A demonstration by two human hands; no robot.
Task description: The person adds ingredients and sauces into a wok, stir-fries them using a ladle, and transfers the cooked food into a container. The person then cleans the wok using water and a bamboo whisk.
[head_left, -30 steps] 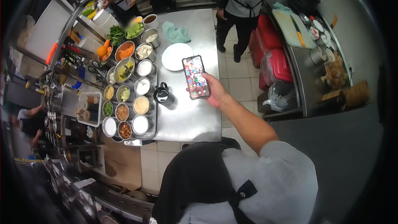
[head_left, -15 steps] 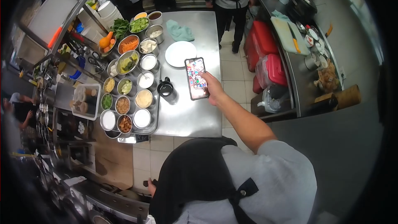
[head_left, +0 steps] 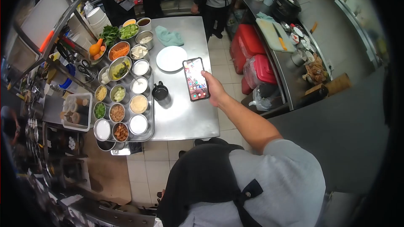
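My right hand (head_left: 214, 87) is closed around a smartphone (head_left: 195, 82), thumb over its lit screen of icons. The phone is above the steel table (head_left: 185, 122). Just beyond it lies a white plate (head_left: 164, 60), with a green cloth (head_left: 169, 36) farther back. A dark lidded metal jug (head_left: 161, 96) stands left of the phone. Only a sliver of my left hand (head_left: 160, 194) shows low beside my black apron; its fingers are mostly hidden.
Several metal containers of ingredients, including shredded carrot (head_left: 119, 51), crowd the table's left side. A knife (head_left: 280, 40) rests on a cutting board (head_left: 269, 33) on the right counter. Red coolers (head_left: 248, 44) sit below. Other people stand beyond the table.
The view has shifted, so the table and containers sit farther left. The phone stays in my right hand, and its screen looks different. My left hand has moved mostly behind the apron.
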